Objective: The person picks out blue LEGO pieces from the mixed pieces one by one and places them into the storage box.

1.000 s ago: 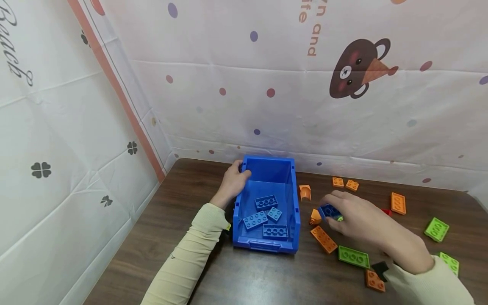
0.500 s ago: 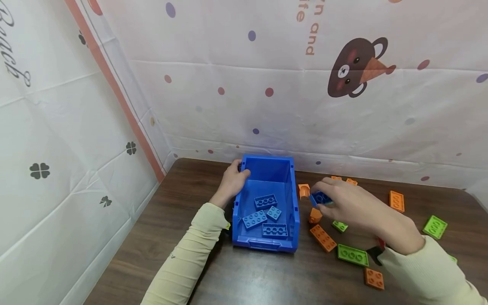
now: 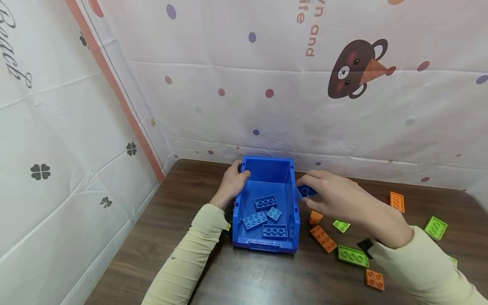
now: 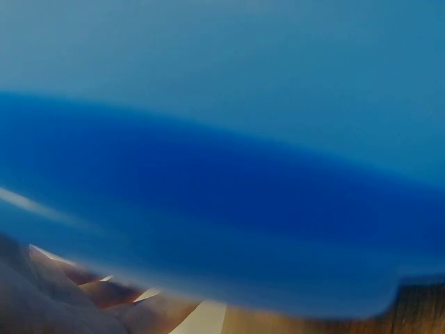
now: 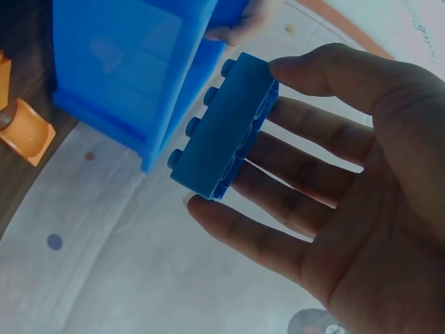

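Note:
A blue plastic bin (image 3: 280, 248) stands on the table with several blue bricks (image 3: 255, 220) lying on its floor. My left hand (image 3: 231, 184) grips the bin's left wall, the thumb over the rim. The bin wall (image 4: 208, 202) fills most of the left wrist view. Just outside the bin's right rim, my right hand (image 3: 339, 198) holds another blue brick (image 3: 306, 191). In the right wrist view this brick (image 5: 222, 129) is pinched between thumb and fingertips, its studs facing the bin (image 5: 118, 62).
Right of the bin lie an orange brick (image 3: 323, 239), a small orange piece (image 3: 314, 217), green bricks (image 3: 353, 256) and another orange brick (image 3: 375, 279). Farther right are an orange (image 3: 397, 202) and a green brick (image 3: 436, 228). A printed cloth (image 3: 228, 114) hangs behind the table.
My right hand has moved left with the blue brick, up to the bin's right rim, uncovering a small green brick. The left hand and bin have stayed in place.

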`<action>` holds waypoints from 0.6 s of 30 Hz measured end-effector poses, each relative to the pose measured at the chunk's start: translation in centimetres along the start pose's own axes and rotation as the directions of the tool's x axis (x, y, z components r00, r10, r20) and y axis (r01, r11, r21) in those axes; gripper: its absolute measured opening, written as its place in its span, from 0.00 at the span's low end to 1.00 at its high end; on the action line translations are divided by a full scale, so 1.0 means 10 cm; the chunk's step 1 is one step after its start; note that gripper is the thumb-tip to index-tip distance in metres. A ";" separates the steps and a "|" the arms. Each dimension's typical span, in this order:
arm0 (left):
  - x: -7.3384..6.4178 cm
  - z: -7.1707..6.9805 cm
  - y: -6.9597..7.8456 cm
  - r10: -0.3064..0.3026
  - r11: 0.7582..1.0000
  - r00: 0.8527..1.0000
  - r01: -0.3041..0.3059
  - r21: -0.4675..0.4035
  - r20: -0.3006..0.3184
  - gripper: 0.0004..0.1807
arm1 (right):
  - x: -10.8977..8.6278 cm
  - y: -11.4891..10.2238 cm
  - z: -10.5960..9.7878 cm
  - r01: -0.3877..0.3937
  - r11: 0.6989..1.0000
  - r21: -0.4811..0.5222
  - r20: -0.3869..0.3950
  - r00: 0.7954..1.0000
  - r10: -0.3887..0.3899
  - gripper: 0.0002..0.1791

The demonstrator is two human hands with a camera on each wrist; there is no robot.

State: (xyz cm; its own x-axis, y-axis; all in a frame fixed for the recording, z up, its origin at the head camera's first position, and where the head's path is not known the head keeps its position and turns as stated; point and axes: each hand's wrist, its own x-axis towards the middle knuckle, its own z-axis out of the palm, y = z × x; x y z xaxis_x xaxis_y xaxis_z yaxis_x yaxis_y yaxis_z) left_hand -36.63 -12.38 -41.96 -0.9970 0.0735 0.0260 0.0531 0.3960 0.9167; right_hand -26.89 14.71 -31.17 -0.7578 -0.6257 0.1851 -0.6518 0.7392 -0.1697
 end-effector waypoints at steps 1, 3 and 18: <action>0.00 0.00 0.00 -0.002 1.000 1.000 0.002 0.000 0.000 0.29 | 0.01 -0.01 0.00 0.009 1.000 -0.004 -0.005 1.000 -0.009 0.18; 0.00 0.00 0.00 -0.003 1.000 1.000 0.003 0.001 -0.002 0.29 | 0.03 -0.03 0.00 0.036 0.999 -0.007 -0.018 0.999 -0.036 0.18; 0.00 0.01 0.00 -0.003 1.000 1.000 0.003 0.006 -0.006 0.28 | 0.18 -0.21 0.16 0.227 0.974 -0.010 -0.008 0.974 -0.227 0.17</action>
State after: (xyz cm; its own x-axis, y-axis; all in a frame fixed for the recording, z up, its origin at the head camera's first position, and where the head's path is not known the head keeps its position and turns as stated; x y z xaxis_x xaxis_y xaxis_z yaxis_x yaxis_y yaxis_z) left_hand -36.64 -12.27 -41.97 -0.9974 0.0670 0.0259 0.0508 0.4021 0.9142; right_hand -26.94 11.60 -31.99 -0.5898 -0.7751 0.2265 -0.8064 0.5804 -0.1135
